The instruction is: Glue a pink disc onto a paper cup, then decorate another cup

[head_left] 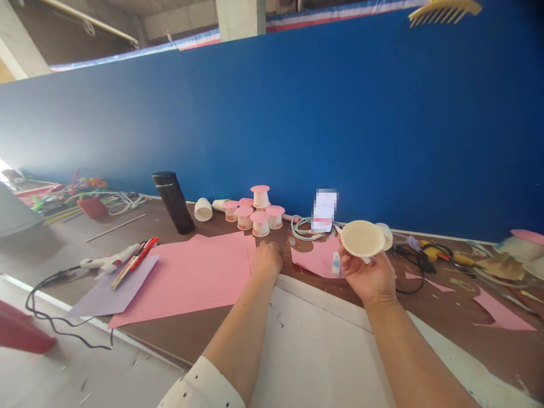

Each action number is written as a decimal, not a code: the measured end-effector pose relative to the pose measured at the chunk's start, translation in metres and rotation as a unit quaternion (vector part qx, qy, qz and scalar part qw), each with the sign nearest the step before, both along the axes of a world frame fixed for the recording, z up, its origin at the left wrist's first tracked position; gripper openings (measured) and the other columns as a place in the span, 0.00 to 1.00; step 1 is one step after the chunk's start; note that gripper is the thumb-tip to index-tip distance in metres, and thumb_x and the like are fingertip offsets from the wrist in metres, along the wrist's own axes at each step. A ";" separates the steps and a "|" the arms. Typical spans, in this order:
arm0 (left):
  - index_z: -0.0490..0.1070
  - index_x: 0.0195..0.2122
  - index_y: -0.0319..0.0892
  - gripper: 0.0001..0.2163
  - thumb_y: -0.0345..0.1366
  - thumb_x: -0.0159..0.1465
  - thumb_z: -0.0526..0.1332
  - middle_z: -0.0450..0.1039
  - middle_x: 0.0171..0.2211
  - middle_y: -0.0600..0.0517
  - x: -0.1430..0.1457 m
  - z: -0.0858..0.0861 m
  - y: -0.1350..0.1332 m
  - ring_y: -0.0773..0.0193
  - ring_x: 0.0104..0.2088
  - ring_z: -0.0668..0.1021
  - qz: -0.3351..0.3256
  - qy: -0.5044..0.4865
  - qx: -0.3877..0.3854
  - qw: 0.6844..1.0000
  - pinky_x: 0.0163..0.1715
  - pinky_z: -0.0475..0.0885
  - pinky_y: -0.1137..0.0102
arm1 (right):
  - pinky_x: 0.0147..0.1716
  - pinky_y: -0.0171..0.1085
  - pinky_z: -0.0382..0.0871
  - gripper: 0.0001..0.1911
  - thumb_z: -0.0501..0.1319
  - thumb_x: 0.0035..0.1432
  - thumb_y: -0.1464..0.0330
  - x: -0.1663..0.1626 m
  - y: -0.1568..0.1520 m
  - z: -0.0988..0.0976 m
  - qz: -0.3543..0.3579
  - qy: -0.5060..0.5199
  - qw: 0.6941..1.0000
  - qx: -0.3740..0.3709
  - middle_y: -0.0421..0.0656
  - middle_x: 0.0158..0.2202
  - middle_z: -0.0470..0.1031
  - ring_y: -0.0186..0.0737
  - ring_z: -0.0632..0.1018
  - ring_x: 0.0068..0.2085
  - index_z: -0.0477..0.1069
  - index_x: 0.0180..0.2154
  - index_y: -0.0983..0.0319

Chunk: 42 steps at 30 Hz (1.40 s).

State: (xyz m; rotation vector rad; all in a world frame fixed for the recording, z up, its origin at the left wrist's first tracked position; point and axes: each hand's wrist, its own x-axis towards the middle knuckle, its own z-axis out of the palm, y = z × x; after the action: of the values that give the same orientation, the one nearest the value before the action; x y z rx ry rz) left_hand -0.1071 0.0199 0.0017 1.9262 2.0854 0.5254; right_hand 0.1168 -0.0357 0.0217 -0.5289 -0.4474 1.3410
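My right hand (370, 276) holds up a white paper cup (362, 239), its round mouth tipped toward me. Behind that cup the edge of another pale round piece (386, 237) shows. My left hand (267, 258) rests low at the right edge of a stack of pink paper (191, 275); its fingers are curled in, and what they may grip is hidden. Beyond it stand several small paper cups with pink discs on top (260, 224), one raised above the others. A cut pink sheet (312, 258) lies between my hands, with a small white-and-blue item (335, 264) on it.
A black flask (173, 203) stands back left, beside a tipped white cup (203, 210). A glue gun (111, 260) and red utility knife (135, 262) lie on purple paper (117, 289). A phone (324, 211) leans at the blue partition (272, 124). Pink scraps (501, 311) lie right.
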 end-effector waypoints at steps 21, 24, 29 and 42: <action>0.68 0.38 0.43 0.06 0.35 0.62 0.53 0.69 0.44 0.44 0.011 0.013 -0.015 0.59 0.38 0.76 -0.016 -0.110 0.121 0.986 0.37 0.69 0.67 | 0.32 0.33 0.79 0.19 0.70 0.45 0.67 -0.001 0.012 -0.014 -0.041 -0.031 0.998 -0.026 0.42 0.42 0.76 0.39 0.78 0.40 0.71 0.41 0.58; 0.67 0.37 0.43 0.06 0.31 0.60 0.54 0.70 0.41 0.47 0.026 0.015 -0.029 0.63 0.37 0.75 -0.077 -0.180 0.192 0.962 0.38 0.69 0.69 | 0.36 0.34 0.79 0.17 0.70 0.45 0.70 -0.003 0.014 -0.016 -0.061 -0.052 0.997 -0.023 0.40 0.43 0.75 0.37 0.78 0.40 0.72 0.39 0.58; 0.68 0.38 0.43 0.09 0.30 0.63 0.50 0.72 0.35 0.51 0.048 0.012 -0.043 0.69 0.29 0.75 -0.165 -0.377 0.158 0.898 0.33 0.72 0.72 | 0.39 0.34 0.78 0.13 0.69 0.46 0.70 -0.008 0.014 -0.018 -0.051 -0.106 0.993 0.006 0.38 0.43 0.75 0.33 0.76 0.40 0.73 0.37 0.58; 0.73 0.37 0.39 0.12 0.42 0.57 0.62 0.66 0.21 0.55 0.057 0.014 -0.040 0.73 0.18 0.69 -0.149 -0.581 -0.021 0.800 0.16 0.69 0.77 | 0.42 0.34 0.76 0.16 0.69 0.45 0.68 -0.019 0.013 -0.018 -0.011 -0.197 0.980 0.022 0.38 0.45 0.75 0.35 0.76 0.44 0.73 0.39 0.57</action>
State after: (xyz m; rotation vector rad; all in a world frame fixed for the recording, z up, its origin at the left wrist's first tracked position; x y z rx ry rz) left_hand -0.0497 -0.0197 0.0154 1.2473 0.9551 1.1672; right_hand 0.0983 -0.0230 0.0038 -0.7641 -0.7921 1.2025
